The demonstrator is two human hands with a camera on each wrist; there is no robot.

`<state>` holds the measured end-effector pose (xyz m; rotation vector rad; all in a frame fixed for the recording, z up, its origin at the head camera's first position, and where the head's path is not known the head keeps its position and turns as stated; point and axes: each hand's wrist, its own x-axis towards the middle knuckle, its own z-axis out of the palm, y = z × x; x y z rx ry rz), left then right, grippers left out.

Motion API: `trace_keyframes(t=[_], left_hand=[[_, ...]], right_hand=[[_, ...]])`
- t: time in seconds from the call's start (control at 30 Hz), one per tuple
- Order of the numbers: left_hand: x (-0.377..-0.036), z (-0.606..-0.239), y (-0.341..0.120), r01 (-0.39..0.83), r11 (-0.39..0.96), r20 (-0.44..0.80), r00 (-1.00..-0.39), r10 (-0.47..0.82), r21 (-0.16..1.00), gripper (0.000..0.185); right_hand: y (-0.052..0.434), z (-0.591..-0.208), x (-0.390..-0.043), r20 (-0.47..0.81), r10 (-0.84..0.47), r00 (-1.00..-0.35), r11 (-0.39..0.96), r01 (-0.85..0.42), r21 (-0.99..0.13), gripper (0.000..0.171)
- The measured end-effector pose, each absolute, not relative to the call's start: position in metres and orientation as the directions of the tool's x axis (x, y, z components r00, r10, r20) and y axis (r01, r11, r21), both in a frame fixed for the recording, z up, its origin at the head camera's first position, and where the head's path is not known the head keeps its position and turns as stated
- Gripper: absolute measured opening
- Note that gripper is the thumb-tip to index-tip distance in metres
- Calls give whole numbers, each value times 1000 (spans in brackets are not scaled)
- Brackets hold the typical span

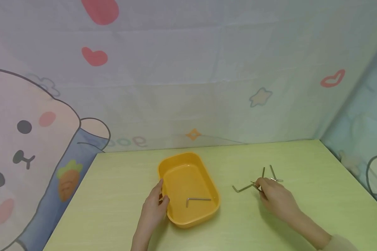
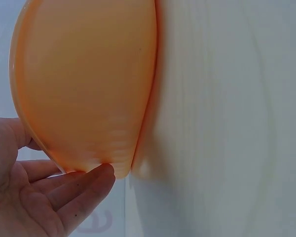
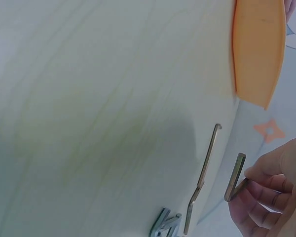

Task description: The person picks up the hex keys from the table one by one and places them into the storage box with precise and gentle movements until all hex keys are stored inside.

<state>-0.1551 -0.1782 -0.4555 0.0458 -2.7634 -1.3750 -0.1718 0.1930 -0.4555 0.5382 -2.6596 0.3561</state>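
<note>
backdrop (image 1: 188,69): soft printed cloth behind and to the left of your table, cartoon bunny, hearts and a star on it. Just scenery.

table (image 1: 119,195): pale yellow-green top with a faint wood grain, matte and flat.

tray (image 1: 176,164): orange plastic, rounded rectangle with a raised rim, smooth and a bit glossy. It sits left of centre, and its long axis runs from far-left to near-right.

left hand (image 1: 155,205): parked on the tray's near-left rim, fingers fairly straight and relaxed, fingertips (image 2: 101,175) touching the outside wall. It's steadying the tray, not clamping it.

right hand (image 1: 274,197): over at the loose pile, well to the right of the tray. Thumb and fingers are curled in a pinch on one hex key (image 3: 235,177), held by its short leg as far as the wrist view shows, with the long leg sticking up and away from the fingers.

loose hex keys (image 1: 260,179): thin L-shaped steel rods, dull grey, lying criss-crossed just beyond your right fingertips. One, hex key on the table (image 1: 242,188), trails off to the left toward the tray.

key in tray (image 1: 198,200): one more L-shaped key lying flat on the tray floor, long leg pointing right.

the bit that matters: the tray lies to the left of your pinch, and your right hand is the one at the keys.
</note>
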Motion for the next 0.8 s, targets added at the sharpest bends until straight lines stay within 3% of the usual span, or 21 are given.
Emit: trace_keyframes(t=[0.33, 0.8], left_hand=[[-157, -457, -180, -8, 598, 32, -998, -56, 801, 58], [-156, -456, -179, 11, 604, 53, -997, -52, 797, 58]], right_hand=[[177, -448, -174, 466, -347, -814, 873, -462, -156, 25], [150, -434, -170, 424, -316, -849, 844, -455, -283, 22]])
